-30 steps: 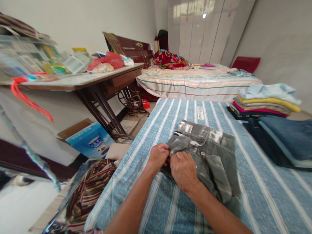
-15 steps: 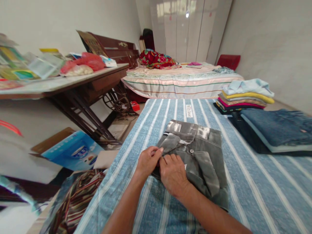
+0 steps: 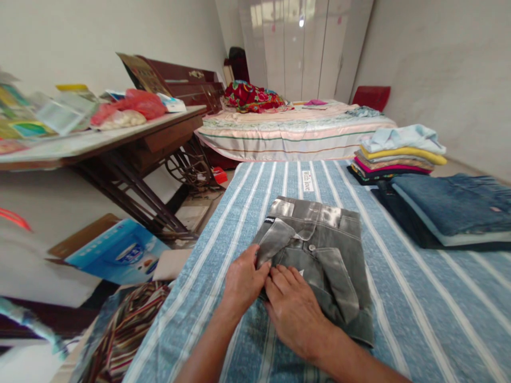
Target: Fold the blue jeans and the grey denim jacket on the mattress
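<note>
A folded grey denim jacket (image 3: 311, 229) with faded whitish patches lies on the blue striped bedspread, its collar and a metal button facing up. At the garment's left edge is my left hand (image 3: 244, 279), closed on the cloth, thumb on top and fingers along the side. My right hand (image 3: 293, 303) lies on the near left part of the jacket, its fingers stretched out and pressing the fabric down. The two hands nearly touch at the fingertips. Cloth under my right palm is hidden.
To the right are a stack of folded clothes (image 3: 399, 157) and folded jeans (image 3: 459, 205). A sewing machine table (image 3: 167, 125) stands left, with a blue box (image 3: 123, 252) and striped cloth (image 3: 123, 330) below. Another bed (image 3: 295, 133) is beyond the blue bedspread (image 3: 223, 234).
My right hand's fingers have gone from curled at the jacket's edge to stretched out on it. My left hand has shifted slightly down. The view has turned a little.
</note>
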The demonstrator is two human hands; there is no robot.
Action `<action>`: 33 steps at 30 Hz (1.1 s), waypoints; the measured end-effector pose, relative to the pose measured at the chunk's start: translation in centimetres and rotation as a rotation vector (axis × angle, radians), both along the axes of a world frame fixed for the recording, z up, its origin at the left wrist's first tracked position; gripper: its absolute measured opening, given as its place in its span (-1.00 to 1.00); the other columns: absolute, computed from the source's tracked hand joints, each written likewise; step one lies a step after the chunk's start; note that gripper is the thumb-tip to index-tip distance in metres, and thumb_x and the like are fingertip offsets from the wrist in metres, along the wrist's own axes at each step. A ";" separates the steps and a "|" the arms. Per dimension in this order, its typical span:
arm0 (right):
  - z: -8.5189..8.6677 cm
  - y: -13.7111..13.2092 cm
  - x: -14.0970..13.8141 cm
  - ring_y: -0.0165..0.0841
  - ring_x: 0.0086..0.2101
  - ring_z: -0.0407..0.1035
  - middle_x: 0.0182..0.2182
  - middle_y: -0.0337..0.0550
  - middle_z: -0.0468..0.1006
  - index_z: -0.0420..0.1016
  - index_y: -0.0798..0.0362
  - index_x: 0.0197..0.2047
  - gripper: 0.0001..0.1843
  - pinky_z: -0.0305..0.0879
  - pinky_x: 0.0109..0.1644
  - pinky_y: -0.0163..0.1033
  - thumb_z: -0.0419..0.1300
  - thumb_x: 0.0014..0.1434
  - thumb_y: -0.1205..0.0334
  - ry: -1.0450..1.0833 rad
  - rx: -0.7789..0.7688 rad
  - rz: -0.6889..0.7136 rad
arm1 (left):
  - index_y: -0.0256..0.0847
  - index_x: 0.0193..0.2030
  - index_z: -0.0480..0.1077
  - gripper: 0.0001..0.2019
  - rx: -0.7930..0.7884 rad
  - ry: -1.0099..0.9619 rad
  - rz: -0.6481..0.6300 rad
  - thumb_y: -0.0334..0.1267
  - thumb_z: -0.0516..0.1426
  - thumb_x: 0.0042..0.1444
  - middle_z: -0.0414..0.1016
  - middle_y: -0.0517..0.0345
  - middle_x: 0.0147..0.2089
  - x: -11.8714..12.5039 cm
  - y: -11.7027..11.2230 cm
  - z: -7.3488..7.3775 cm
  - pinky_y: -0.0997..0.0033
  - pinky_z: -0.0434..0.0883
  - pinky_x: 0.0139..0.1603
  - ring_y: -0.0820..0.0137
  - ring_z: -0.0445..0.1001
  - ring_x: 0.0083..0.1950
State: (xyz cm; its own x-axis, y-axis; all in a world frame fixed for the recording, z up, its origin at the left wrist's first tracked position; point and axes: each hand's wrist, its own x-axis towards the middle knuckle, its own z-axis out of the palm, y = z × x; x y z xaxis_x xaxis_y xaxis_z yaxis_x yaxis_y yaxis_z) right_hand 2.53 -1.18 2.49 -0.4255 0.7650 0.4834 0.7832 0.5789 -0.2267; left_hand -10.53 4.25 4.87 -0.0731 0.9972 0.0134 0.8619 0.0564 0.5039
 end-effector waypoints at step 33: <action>-0.7 -0.2 14.6 -0.25 -0.13 0.40 -0.16 -0.04 0.54 0.52 0.08 -0.17 -0.72 0.33 0.01 -0.12 0.05 0.21 0.15 0.249 -0.234 -0.377 | -0.15 0.06 0.30 -0.68 0.344 0.257 -0.792 -0.38 0.02 0.15 0.35 -0.01 0.14 4.7 -4.7 1.3 0.14 0.27 0.17 0.20 0.32 0.15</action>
